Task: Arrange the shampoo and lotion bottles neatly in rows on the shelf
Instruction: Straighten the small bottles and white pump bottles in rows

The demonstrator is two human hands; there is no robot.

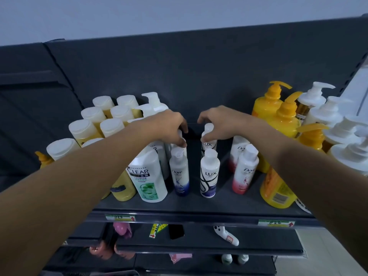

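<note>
A: Top shelf [199, 204], middle: Dove bottle [179, 174] left of Lux bottle [209, 176], a gap between them. Each has a second bottle right behind it.
B: The hands?
A: Left hand [169, 126] on the bottle behind the Dove one, right hand [219, 124] on the rear Lux bottle [208, 140].
B: Flanks?
A: Clear bottle [148, 176] just left of the Dove. Flip-cap bottles [103, 118] in rows further left, running to the back panel. Right of the Lux: two Dove bottles [244, 168] one behind the other, then pump bottles [278, 108] at the far right.
B: Below?
A: Lower shelf [209, 249] under it.
</note>
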